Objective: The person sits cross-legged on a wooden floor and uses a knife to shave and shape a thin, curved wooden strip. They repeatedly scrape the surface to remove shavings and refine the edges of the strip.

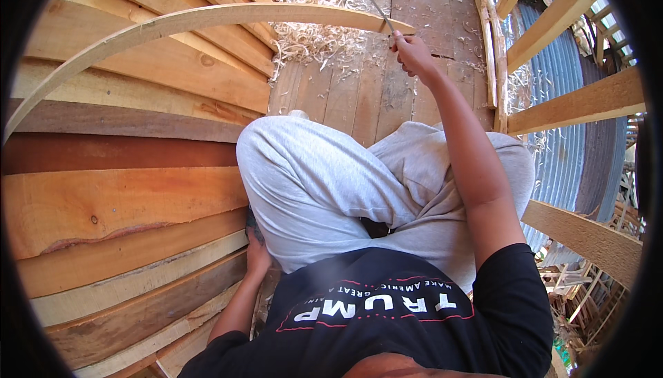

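My right hand (pixel 412 55), arm stretched forward, is closed around a slim, grey, knife-like tool (pixel 382 13). Its narrow end points up and away to the left, crossing a long pale wooden strip (pixel 228 13) near that strip's right end. The strip runs left over the stacked boards and looks bowed in this wide view; its far left end is cut off by the picture's rim. My left hand (pixel 258 254) is low beside my left leg, next to a small dark object (pixel 253 225). The fingers there are hidden, so whether it grips that object is unclear.
Stacked boards (pixel 131 202) fill the left side. Curly wood shavings (pixel 321 40) cover part of the plank floor (pixel 362 102) ahead. On the right stands a slatted wooden railing (pixel 580 102), with corrugated metal sheets (pixel 556 67) and scrap wood beyond it. My bent legs take up the middle.
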Action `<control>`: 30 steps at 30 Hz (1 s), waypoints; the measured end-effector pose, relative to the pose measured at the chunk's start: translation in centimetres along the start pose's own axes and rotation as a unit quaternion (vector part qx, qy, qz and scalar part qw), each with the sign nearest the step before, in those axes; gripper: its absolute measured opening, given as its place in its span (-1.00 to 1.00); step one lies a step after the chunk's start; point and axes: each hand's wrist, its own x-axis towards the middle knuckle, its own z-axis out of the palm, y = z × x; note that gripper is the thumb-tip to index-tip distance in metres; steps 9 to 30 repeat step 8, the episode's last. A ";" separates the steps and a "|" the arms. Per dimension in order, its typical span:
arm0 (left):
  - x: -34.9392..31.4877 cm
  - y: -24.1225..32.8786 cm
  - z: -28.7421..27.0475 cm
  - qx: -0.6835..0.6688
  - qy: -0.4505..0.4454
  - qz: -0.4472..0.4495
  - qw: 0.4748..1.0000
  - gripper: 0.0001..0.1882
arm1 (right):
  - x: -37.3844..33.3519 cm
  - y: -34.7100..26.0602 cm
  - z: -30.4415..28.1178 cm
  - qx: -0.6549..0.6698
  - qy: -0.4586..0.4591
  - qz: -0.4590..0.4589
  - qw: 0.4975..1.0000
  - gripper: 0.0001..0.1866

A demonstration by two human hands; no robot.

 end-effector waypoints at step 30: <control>0.8 10.4 -5.8 -0.080 0.162 0.001 0.984 -0.33 | 0.2 0.0 -0.1 0.003 0.006 0.007 1.000 -0.46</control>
